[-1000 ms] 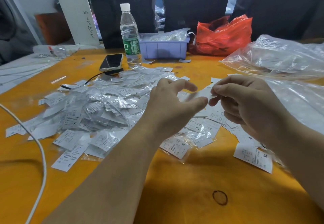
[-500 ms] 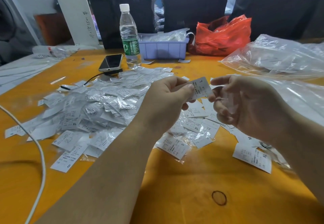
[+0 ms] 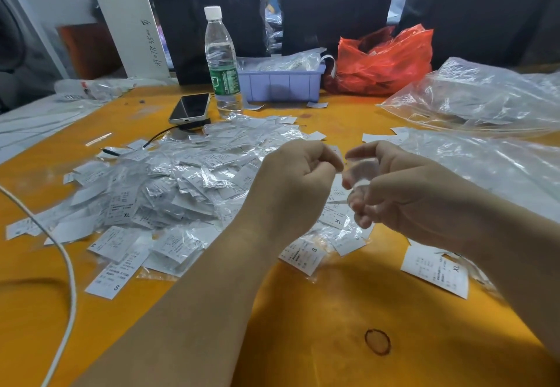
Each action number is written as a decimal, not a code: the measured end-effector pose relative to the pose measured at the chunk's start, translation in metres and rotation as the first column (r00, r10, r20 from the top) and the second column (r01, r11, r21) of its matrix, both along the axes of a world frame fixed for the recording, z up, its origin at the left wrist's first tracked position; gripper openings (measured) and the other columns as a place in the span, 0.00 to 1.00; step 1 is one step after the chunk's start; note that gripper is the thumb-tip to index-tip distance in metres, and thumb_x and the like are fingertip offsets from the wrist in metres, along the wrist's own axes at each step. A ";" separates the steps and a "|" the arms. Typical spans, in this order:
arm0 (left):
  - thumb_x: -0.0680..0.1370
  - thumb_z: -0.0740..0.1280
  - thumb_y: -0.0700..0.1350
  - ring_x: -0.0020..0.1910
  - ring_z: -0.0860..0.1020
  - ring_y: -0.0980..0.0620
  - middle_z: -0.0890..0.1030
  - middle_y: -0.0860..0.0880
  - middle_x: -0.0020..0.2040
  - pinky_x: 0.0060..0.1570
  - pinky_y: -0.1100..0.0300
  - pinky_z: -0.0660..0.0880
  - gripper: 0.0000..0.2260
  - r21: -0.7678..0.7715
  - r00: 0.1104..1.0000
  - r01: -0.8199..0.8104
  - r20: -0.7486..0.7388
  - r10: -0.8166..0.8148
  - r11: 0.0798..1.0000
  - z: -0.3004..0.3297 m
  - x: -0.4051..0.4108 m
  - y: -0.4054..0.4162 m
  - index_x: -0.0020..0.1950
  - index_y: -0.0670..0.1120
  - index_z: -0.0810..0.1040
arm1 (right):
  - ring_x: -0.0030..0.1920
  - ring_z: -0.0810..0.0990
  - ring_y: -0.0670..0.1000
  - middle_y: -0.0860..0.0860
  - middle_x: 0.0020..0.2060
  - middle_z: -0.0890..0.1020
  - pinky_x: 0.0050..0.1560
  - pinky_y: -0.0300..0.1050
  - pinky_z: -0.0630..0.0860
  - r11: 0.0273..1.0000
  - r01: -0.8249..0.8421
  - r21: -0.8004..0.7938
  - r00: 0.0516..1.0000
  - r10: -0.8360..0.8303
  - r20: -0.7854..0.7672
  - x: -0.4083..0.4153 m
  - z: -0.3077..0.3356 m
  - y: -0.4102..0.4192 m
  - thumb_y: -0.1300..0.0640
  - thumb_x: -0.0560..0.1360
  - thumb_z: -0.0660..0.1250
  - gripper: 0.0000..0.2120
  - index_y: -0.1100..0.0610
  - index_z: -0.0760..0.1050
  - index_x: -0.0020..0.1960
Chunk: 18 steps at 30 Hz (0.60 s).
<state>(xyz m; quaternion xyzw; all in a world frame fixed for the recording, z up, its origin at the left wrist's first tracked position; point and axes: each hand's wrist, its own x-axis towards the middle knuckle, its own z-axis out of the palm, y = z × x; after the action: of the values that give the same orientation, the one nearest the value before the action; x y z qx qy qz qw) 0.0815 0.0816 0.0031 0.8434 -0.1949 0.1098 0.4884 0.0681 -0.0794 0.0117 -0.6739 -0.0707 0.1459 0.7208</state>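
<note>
Above the orange table, my left hand is curled into a fist. The white size label it pinched is almost hidden, with only a sliver showing at the fingertips. My right hand faces it a few centimetres away. Between thumb and fingers it pinches a small clear plastic bag. A wide heap of bagged labels lies left of and under my hands. An unbagged label lies under my right forearm.
At the back stand a water bottle, a phone, a blue tray and a red plastic bag. Large clear bags fill the right side. A white cable crosses the left; a rubber band lies near me.
The label, held up in plain view half a second ago, has disappeared behind my curled left fingers. My right hand has opened the clear bag towards it.
</note>
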 end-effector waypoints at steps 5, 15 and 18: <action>0.78 0.66 0.55 0.47 0.77 0.61 0.78 0.55 0.46 0.45 0.61 0.73 0.10 0.075 0.997 0.076 -0.029 -0.074 0.994 -0.001 -0.003 -0.004 0.45 0.51 0.82 | 0.30 0.77 0.52 0.63 0.44 0.74 0.30 0.44 0.75 0.997 -0.020 -0.077 0.999 0.023 0.039 -0.001 -0.002 -0.001 0.78 0.73 0.58 0.26 0.57 0.65 0.66; 0.75 0.73 0.49 0.41 0.81 0.54 0.84 0.50 0.38 0.44 0.61 0.77 0.05 -0.156 0.987 0.055 -0.141 -0.078 0.986 0.005 0.002 0.003 0.40 0.50 0.83 | 0.28 0.73 0.50 0.56 0.31 0.79 0.28 0.42 0.74 0.986 0.108 -0.126 0.972 -0.078 0.221 0.004 0.004 -0.011 0.60 0.69 0.69 0.10 0.65 0.78 0.47; 0.73 0.75 0.49 0.41 0.82 0.54 0.84 0.49 0.39 0.47 0.59 0.78 0.06 -0.195 0.976 0.082 -0.181 -0.118 0.977 0.004 0.002 0.003 0.41 0.47 0.83 | 0.28 0.73 0.50 0.55 0.31 0.78 0.27 0.40 0.74 0.989 0.113 -0.094 0.968 -0.088 0.233 0.005 0.005 -0.012 0.55 0.66 0.70 0.14 0.65 0.78 0.46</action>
<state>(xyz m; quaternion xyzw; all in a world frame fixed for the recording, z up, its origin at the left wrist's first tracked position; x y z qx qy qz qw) 0.0835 0.0843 0.0075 0.7896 -0.1784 0.0212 0.5867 0.0733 -0.0912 0.0163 -0.7264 -0.1110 0.0343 0.6773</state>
